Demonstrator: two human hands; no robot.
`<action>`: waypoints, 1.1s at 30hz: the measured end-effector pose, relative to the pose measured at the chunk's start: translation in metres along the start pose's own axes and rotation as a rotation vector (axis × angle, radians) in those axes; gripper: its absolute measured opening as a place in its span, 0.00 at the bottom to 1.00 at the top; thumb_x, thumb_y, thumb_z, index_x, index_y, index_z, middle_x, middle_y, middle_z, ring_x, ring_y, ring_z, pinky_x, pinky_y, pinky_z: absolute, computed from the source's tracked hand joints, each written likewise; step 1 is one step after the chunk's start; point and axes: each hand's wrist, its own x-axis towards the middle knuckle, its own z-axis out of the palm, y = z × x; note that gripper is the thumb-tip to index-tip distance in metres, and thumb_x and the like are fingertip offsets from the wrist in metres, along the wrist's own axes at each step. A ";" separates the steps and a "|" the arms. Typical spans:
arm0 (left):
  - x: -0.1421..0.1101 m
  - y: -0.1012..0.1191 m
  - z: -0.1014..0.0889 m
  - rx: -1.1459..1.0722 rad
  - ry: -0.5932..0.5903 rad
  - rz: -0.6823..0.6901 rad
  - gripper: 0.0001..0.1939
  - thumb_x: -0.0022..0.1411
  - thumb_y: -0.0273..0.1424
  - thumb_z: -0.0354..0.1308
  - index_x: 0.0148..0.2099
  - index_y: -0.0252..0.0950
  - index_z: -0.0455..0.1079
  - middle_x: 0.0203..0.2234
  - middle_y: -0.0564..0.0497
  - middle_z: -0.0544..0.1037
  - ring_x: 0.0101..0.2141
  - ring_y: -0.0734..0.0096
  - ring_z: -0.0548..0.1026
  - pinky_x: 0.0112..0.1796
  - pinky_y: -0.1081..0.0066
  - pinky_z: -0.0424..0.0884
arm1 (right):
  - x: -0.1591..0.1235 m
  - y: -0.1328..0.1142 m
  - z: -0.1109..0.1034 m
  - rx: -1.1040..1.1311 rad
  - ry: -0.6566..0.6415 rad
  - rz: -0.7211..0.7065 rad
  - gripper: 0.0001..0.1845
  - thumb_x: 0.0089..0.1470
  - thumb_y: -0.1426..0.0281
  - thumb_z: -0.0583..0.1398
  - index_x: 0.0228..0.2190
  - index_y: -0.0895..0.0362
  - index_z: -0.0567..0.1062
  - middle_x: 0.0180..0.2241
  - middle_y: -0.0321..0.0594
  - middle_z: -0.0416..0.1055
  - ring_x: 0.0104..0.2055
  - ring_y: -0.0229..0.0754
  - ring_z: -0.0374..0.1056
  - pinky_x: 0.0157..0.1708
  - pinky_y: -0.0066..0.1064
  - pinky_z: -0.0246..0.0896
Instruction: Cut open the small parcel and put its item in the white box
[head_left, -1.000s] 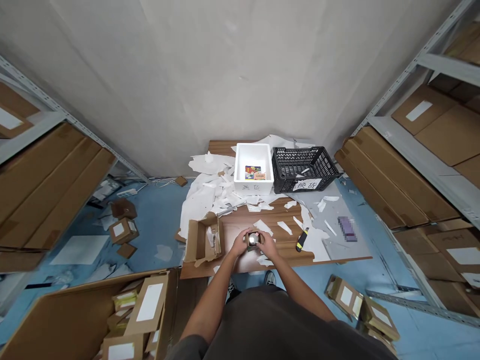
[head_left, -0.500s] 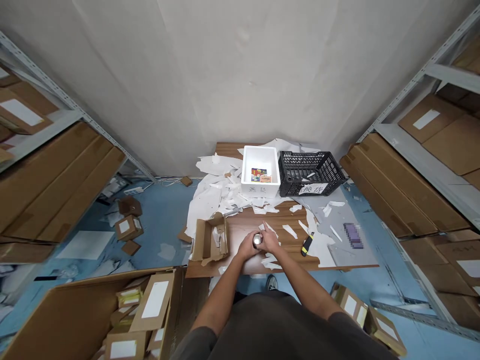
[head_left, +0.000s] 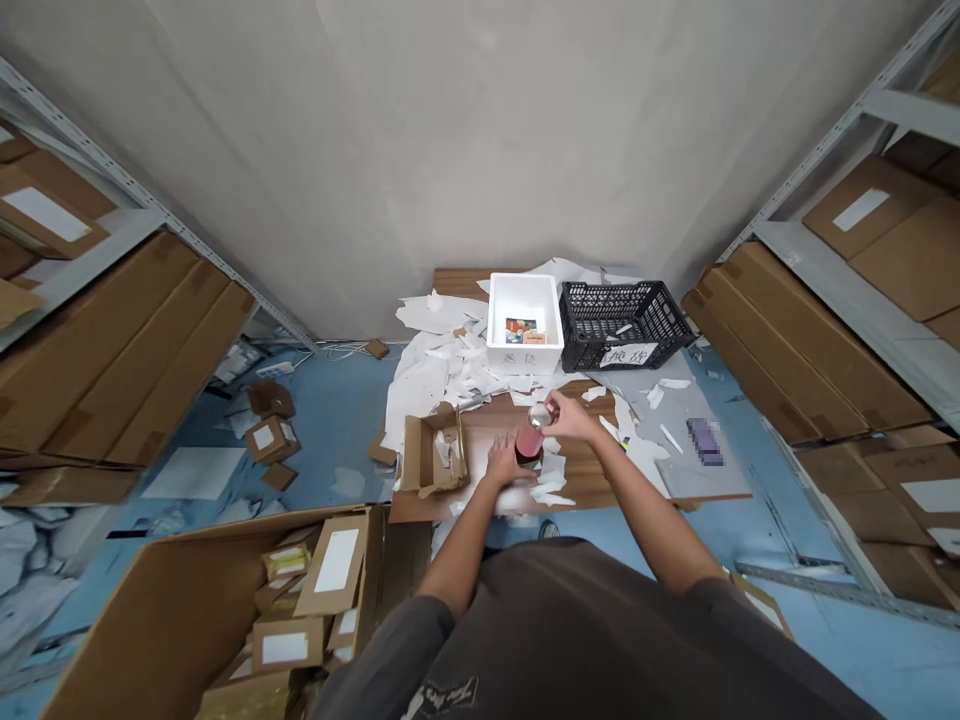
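Observation:
A pink cylinder (head_left: 529, 440) with a silvery round top (head_left: 539, 415) stands tilted over the wooden table, its dark lower part (head_left: 529, 460) near the tabletop. My left hand (head_left: 507, 463) is wrapped round the lower part from the left. With thumb and fingers, my right hand (head_left: 564, 416) grips the silvery top from the right. Whether the pink and dark parts are separate pieces, I cannot tell. Left of my left hand sits an opened cardboard box (head_left: 435, 452) with white scraps in it. Torn white paper (head_left: 553, 475) lies beside the cylinder.
A white foam box (head_left: 525, 357) holding colourful packets and a black crate (head_left: 626, 325) stand at the table's back. A box cutter (head_left: 624, 441) lies partly behind my right forearm. A large carton (head_left: 172, 590) of small boxes is at lower left. Loaded shelves flank both sides.
My right hand has risen to the right with the silvery top, and the pink side now shows. My left hand stays low around the dark part. The view has shifted slightly.

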 end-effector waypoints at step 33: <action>-0.009 0.134 -0.080 -0.405 0.310 0.196 0.52 0.59 0.37 0.72 0.79 0.47 0.53 0.61 0.41 0.74 0.53 0.56 0.81 0.52 0.58 0.81 | -0.005 -0.034 0.004 0.798 0.042 -0.016 0.52 0.44 0.62 0.75 0.68 0.45 0.63 0.55 0.47 0.76 0.49 0.51 0.79 0.47 0.44 0.79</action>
